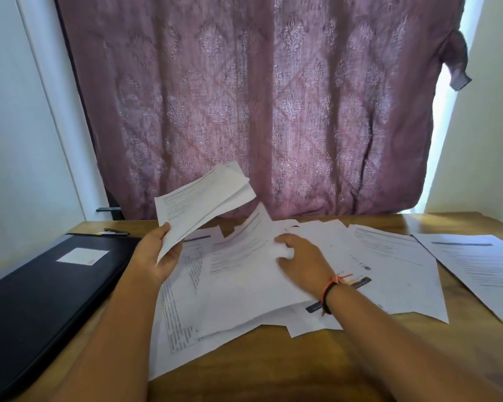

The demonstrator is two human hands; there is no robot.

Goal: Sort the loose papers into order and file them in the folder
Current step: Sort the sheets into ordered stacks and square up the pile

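At the far left a black folder [41, 291] lay flat and closed on the wooden bench [273, 367], its cover up and a white label [83, 255] stuck near the far end; what it held could not be seen. Just beyond its far corner lay a dark pen [115, 232]. To the right of the folder, the left hand [157, 253] was raised a little above the bench, palm turned inward. Its thumb and fingers were clamped on the near corner of a sheaf [204, 204] of several printed sheets, which fanned up and away toward the mauve patterned curtain [259, 97] behind. Below and to the right of it the loose papers [238, 309] lay spread in an overlapping heap across the middle of the bench, some printed with tables and dark header bars, none of them in the folder. The right hand [299, 256] reached in over this heap from the lower right, palm down. Its fingers were curled and seemed to pinch a fold of the top sheet [244, 256] against the thumb, though blur softened the fingertips. That sheet's far edge stood lifted off the pile. On the right wrist sat dark and orange wristbands [331, 291]. Furthest right, a single sheet [476, 265] of printed text lay flat, just beside the heap.
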